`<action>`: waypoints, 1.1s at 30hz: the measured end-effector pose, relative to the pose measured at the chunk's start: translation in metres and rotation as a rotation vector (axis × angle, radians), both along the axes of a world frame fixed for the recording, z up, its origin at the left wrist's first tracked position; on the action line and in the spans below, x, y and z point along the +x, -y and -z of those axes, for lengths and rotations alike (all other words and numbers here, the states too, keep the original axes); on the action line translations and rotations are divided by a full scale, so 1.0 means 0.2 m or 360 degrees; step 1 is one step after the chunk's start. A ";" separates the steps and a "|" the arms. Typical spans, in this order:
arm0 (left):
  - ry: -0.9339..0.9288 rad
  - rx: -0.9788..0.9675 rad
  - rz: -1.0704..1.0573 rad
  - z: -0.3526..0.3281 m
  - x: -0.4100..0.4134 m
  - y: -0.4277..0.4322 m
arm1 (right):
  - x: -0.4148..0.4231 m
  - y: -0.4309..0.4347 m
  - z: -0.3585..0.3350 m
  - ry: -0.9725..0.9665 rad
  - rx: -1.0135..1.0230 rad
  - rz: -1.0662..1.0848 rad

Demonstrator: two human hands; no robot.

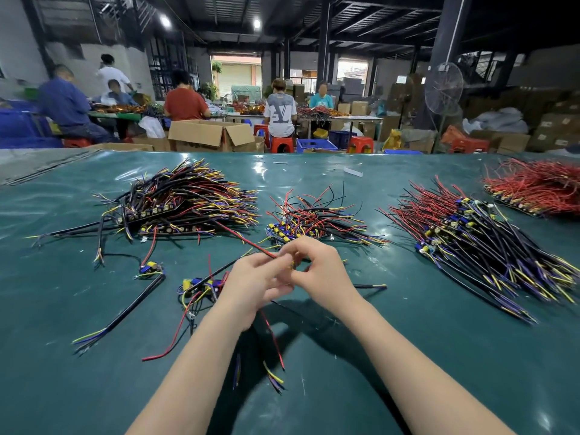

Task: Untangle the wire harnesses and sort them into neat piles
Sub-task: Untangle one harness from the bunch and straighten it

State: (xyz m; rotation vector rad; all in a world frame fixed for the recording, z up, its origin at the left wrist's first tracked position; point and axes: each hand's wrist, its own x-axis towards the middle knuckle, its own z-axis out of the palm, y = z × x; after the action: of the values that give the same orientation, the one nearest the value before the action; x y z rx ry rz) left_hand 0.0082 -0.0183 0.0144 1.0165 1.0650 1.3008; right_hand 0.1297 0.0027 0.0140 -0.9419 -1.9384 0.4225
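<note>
We take the small middle pile (pixel 317 221) of red, black and yellow-tipped wire harnesses as our mark on the glossy dark-green table cover (pixel 439 356). Just nearer to us than that pile, two bare hands meet above the cover. The left hand (pixel 254 284) has its fingers curled round the held harness (pixel 257 245), a thin bundle of red and black leads with yellow and purple ends. The right hand (pixel 320 271) pinches the same bundle at a small yellow part, between thumb and fingertips. One red lead runs from the hands toward the left of the middle pile, and the other leads hang below the left hand.

Left of the middle pile we see a large heap (pixel 188 199) of black-sheathed harnesses with yellow, purple and red ends. Right of it lies a long fanned pile (pixel 470 233) of red and black wires, and farther right a pile of mostly red wires (pixel 539 189). Nearer and left of the middle pile lie loose harnesses (pixel 201 287) with blue and yellow parts, apart from the heaps.
</note>
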 end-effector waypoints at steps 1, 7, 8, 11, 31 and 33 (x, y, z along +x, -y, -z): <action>-0.0047 0.0005 0.0022 0.00 0.00 0.00 | 0.00 0.00 0.00 -0.0003 -0.0001 -0.0005; 0.0157 -0.0001 -0.0036 -0.02 -0.05 0.00 | 0.07 -0.03 -0.02 -0.0040 -0.0462 -0.0058; 0.0191 -0.0019 -0.0033 -0.02 -0.05 0.00 | 0.07 -0.03 -0.02 -0.0042 -0.0509 -0.0080; 0.0220 -0.0042 -0.0047 -0.02 -0.04 0.00 | 0.08 -0.03 -0.02 0.0046 -0.0484 -0.0048; 0.0143 -0.0110 -0.0251 -0.01 -0.05 0.00 | 0.15 -0.06 -0.04 0.0088 -0.0899 -0.0006; 0.0210 -0.0109 -0.0248 -0.01 -0.03 0.00 | 0.14 -0.07 -0.03 0.0149 -0.0864 0.0081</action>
State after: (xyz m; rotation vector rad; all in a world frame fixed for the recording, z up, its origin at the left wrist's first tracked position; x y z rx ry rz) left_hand 0.0014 -0.0185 0.0159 0.7975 1.0969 1.4268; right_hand 0.1585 0.0157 0.0209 -1.3694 -1.9117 0.9176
